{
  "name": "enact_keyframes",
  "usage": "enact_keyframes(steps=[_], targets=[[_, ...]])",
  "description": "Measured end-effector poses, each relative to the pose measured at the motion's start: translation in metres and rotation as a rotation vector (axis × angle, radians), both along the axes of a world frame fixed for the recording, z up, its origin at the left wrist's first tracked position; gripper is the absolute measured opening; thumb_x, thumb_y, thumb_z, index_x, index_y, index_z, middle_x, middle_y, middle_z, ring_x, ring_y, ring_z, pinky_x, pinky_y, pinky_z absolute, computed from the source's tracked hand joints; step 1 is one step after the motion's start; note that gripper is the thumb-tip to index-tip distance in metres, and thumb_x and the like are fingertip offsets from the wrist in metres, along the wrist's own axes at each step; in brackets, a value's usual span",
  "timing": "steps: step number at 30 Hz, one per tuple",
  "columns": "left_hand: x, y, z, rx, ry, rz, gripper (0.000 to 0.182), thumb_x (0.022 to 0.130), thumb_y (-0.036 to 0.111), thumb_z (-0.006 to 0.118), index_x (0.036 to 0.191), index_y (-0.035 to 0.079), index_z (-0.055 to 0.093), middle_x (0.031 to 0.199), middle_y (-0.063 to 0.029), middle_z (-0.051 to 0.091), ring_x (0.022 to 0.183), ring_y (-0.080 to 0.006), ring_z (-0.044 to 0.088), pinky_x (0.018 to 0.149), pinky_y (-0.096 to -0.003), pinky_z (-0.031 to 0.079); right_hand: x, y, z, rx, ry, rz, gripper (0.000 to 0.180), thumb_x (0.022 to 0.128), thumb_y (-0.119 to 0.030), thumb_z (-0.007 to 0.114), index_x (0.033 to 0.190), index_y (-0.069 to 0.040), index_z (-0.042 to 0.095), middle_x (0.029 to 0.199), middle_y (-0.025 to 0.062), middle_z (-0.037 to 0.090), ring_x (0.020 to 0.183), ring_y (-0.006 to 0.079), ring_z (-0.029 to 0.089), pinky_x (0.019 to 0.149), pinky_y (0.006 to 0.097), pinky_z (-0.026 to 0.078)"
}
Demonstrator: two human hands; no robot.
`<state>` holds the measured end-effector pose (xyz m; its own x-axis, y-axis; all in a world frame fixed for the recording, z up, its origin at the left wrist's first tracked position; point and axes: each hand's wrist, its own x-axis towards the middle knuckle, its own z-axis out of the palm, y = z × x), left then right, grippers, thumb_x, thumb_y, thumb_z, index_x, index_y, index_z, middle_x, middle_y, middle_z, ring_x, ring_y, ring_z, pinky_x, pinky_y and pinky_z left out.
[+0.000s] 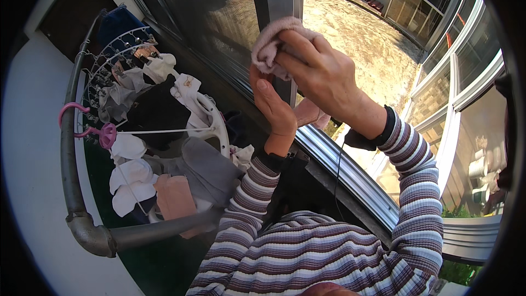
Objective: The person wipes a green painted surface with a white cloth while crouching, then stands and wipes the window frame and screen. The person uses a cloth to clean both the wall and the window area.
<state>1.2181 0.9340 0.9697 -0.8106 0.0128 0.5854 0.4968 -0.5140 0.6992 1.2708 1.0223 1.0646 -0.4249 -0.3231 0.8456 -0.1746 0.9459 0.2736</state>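
Note:
A pale pink fuzzy cloth (269, 45) is bunched up between my two hands, in front of the sliding door's frame. My right hand (324, 70) grips it from the right, fingers curled into its folds. From below, my left hand (273, 111) supports the cloth, its thumb raised and its fingers partly hidden behind the fabric. Behind my left wrist, more pink fabric (308, 112) shows. On the left, a round white clip hanger (222, 131) with a pink hook (107, 135) hangs from a metal rail (73, 164), holding socks and small garments.
Further up the rail, a curved rack of clips (123, 39) holds more laundry. A screened door panel (213, 8) stands ahead, and its metal track (345, 172) runs diagonally below my right arm. Outside lies a sunlit paved yard (349, 28). A thin dark cable (338, 176) hangs near the track.

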Motion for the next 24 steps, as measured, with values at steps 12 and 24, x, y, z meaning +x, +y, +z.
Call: enact_keyframes(steps=[12,24], targets=[[0.084,0.007,-0.003,-0.393,0.378,0.202,0.066,0.076,0.006,0.081,0.135,0.001,0.052,0.109,-0.0112,0.053,0.100,-0.0250,0.053,0.086,-0.0342,0.046,0.173,-0.020,-0.142,-0.943,-1.065,-0.033,0.043,0.067,-0.008,0.064,0.109,-0.003,0.066,0.102,0.0125,0.065,0.091,0.0330,0.065,0.081,0.0388,0.052],[0.266,0.048,-0.003,-0.284,0.526,0.120,0.066,0.067,0.009,0.085,0.124,-0.003,0.054,0.099,-0.0118,0.051,0.089,-0.0258,0.051,0.075,-0.0352,0.046,0.442,-0.043,-0.140,-1.762,-0.978,0.195,0.039,0.069,-0.009,0.065,0.106,0.002,0.066,0.102,0.0066,0.066,0.095,0.0147,0.061,0.087,0.0282,0.047]])
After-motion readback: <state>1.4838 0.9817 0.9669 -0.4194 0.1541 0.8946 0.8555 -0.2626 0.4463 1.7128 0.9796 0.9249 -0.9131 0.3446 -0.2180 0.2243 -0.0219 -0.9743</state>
